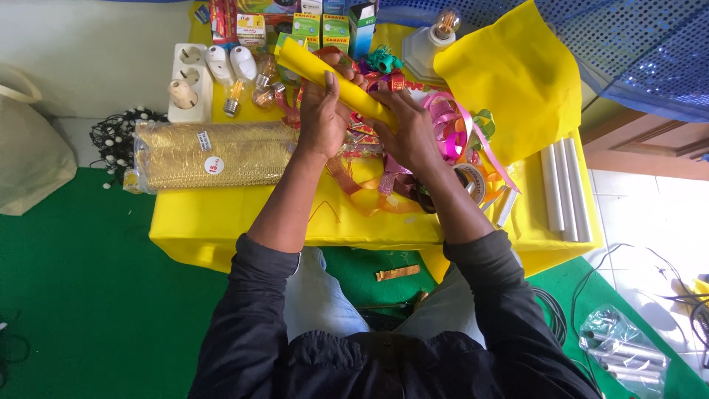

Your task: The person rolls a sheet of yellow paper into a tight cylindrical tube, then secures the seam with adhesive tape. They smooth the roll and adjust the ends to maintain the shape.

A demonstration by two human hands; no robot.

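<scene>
Rolling a yellow paper sheet into a tube (332, 77) over the middle of the yellow-covered surface (221, 222), above a heap of tangled shiny ribbons (413, 162). Left hand (321, 118) fingers clamped round the tube's far-left part, right hand (410, 129) fingers pinched on its near-right end. Probably best keeping both grips snug and edges lined up so no loosening.

A gold mesh roll (214, 154) lies on the yellow counter (221, 222), near a white socket strip (188, 83) and loose bulbs (233, 100). Small boxes (317, 26) stand at the back, white tubes (565, 188) lie at the right, and pink ribbon (452, 125) lies between.
</scene>
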